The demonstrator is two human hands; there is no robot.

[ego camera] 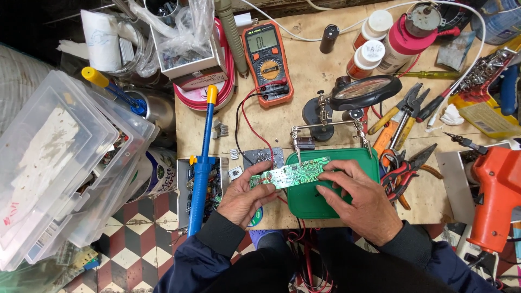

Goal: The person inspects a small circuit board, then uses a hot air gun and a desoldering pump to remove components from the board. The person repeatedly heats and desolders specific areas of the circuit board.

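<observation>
The left hand and right hand have their fingers clamped on the ends of a thin green circuit board above the green tray, which looks light, stiff and easy to snap

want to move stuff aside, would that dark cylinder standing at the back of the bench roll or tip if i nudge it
Probably tips: the dark cylinder stands upright on a narrow base, taller than wide. Once down, its round body would likely roll on the flat bench. It looks small and rigid, so likely light; the white cable beside it may stop it.
</observation>
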